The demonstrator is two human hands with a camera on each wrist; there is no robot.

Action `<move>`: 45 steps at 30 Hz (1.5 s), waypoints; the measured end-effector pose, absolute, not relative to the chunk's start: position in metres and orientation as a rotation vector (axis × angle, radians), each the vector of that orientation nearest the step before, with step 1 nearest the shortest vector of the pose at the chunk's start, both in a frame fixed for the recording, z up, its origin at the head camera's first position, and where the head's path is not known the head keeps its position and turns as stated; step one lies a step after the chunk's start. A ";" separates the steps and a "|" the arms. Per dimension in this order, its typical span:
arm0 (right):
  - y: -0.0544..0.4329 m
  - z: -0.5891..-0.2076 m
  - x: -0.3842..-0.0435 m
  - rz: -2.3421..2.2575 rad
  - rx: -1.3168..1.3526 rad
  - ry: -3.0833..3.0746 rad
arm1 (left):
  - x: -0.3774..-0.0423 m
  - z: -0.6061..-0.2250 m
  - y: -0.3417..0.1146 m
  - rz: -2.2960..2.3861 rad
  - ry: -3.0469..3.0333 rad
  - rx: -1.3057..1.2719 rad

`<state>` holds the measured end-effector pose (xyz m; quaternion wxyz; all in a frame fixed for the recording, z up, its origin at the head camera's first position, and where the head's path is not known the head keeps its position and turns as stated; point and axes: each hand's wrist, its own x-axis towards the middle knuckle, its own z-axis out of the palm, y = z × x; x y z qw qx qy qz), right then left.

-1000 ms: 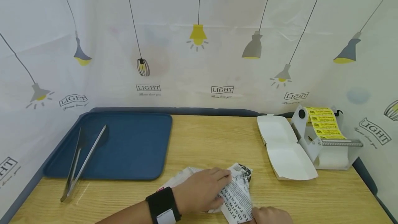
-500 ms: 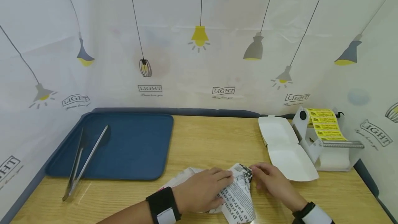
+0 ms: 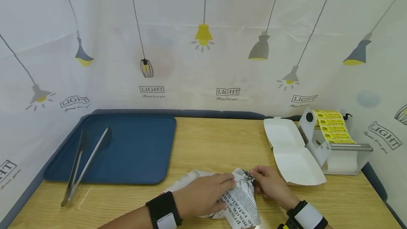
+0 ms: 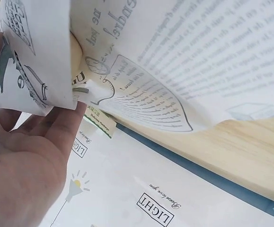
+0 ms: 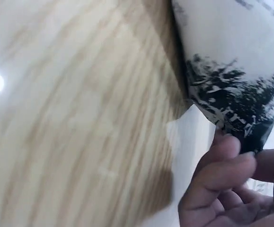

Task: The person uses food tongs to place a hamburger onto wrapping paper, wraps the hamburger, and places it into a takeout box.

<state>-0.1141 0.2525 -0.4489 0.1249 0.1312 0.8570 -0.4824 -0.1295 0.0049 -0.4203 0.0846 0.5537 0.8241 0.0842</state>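
In the head view, the right hand (image 3: 271,186) has come up from the bottom edge of the frame, where it was a second ago, to the upper right corner of the printed paper (image 3: 243,206). Its thumb and fingers pinch that corner. The left hand (image 3: 203,195) stays in the lower middle, laid over the paper with its fingers bent down onto it. Both hands now have hold of the same sheet, so the work in hand seems to centre on that right end. The paper lies on the worktop (image 3: 219,144), partly beneath the left hand. At the left of the frame are a blue tray (image 3: 143,151) and metal tongs (image 3: 92,158); at the right, an open white box (image 3: 299,163) stands just beside a label dispenser (image 3: 346,147).

In the left wrist view, the paper runs between the thumb at the left edge and the fingers below it. A pale rounded thing (image 4: 76,54) shows inside the fold; most of it is hidden.

In the right wrist view, the dark-printed corner enters from the upper right, its tip caught between thumb and fingers at lower right.
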 end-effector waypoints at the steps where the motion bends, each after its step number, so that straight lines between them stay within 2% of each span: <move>1: 0.251 -0.447 -0.113 -1.371 0.338 2.572 | -0.129 -0.420 0.005 0.249 2.461 1.651; 3: 0.248 -0.443 -0.107 -1.289 0.210 2.751 | -0.129 -0.420 0.005 0.236 2.467 1.642; 6: 0.245 -0.437 -0.092 -1.104 -0.134 2.995 | -0.128 -0.421 0.005 0.214 2.482 1.645; 9: 0.240 -0.436 -0.076 -0.960 -0.408 2.966 | -0.128 -0.422 0.004 0.192 2.497 1.657; 11: 0.238 -0.438 -0.069 -0.862 -0.494 2.900 | -0.127 -0.422 0.003 0.184 2.502 1.653; 25: 0.237 -0.452 -0.064 -0.610 -0.573 2.892 | -0.127 -0.425 0.001 0.398 2.478 1.642; 30: 0.236 -0.451 -0.065 -0.537 -0.543 2.886 | -0.132 -0.420 -0.008 0.685 2.562 1.447; 37: 0.235 -0.447 -0.065 -0.563 -0.497 2.862 | -0.125 -0.415 -0.030 1.123 2.750 0.886; 45: 0.233 -0.447 -0.065 -0.551 -0.515 2.882 | -0.112 -0.428 -0.013 0.992 2.693 0.938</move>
